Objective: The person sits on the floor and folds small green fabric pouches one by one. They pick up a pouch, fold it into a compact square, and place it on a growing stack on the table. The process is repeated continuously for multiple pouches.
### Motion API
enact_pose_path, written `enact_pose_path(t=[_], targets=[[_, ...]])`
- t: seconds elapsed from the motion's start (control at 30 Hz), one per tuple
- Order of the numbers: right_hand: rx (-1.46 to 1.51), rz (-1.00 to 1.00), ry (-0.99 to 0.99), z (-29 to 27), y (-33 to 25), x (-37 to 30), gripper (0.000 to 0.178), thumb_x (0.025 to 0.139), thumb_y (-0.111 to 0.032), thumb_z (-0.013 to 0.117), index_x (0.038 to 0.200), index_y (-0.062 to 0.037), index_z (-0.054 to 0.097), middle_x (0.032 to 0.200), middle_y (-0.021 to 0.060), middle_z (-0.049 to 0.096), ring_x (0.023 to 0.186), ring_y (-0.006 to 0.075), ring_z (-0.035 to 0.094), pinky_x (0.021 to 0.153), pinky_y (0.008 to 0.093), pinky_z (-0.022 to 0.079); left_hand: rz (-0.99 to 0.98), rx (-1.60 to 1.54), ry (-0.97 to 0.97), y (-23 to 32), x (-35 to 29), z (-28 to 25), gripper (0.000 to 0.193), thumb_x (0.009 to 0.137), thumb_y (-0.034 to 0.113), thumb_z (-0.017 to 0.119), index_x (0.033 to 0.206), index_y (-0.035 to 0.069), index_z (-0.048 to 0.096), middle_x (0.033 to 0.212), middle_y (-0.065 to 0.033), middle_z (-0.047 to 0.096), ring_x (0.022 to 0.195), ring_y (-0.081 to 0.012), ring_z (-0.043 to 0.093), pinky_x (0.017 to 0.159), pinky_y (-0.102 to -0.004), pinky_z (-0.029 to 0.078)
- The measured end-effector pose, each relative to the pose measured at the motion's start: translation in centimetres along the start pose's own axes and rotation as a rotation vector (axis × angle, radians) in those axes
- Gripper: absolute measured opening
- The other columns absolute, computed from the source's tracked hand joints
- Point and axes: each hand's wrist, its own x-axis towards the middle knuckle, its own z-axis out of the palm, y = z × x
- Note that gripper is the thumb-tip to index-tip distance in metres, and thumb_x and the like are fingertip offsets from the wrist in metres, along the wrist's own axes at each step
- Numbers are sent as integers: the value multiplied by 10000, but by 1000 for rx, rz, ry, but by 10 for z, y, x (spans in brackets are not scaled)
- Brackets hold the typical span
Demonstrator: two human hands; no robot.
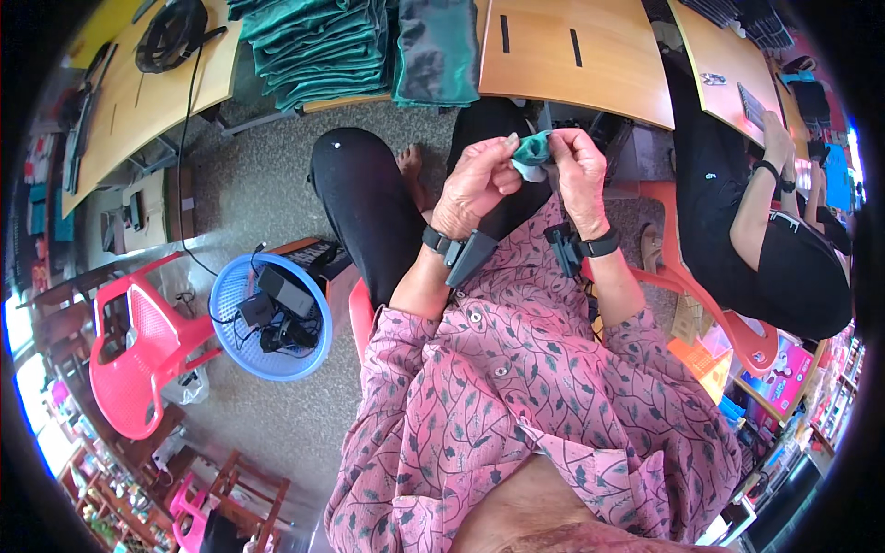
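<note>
A small piece of shiny green fabric [532, 148] with a pale patch on its underside is stretched between my two hands, above my lap. My left hand [478, 183] pinches its left edge between thumb and fingers. On the other side, my right hand [579, 168] grips the right edge with curled fingers. Beyond them on the table lies a tall stack of folded green satin cloth [318, 51]. Beside that stack is a smaller pile of the same green cloth [436, 51].
A blue basket [221, 341] holding chargers and cables stands on the floor at left, near a pink plastic chair [147, 323]. A wooden table [581, 69] runs ahead. At right a person in black [793, 267] sits on an orange chair [659, 267]. A black cable [184, 175] hangs at left.
</note>
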Motion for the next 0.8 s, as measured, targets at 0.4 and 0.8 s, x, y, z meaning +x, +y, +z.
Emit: enact_pose_path(t=[0.4,0.8], targets=[[-346,-218,-151,10,-38,-8,127,819,-12,722,911,-7,635,837,59,649,748,126,650,671,265,515,97,233,366,6,-2,5,321,922,354,700,769,79,636,604,51,517,429,-17,336,397,-206,229],[107,110,62,3,-20,-4,122,948,-133,655,978,-17,638,830,-17,637,703,48,564,624,208,459,510,921,366,-3,-8,23,144,906,176,712,841,48,700,685,52,603,571,-7,504,483,-183,371]])
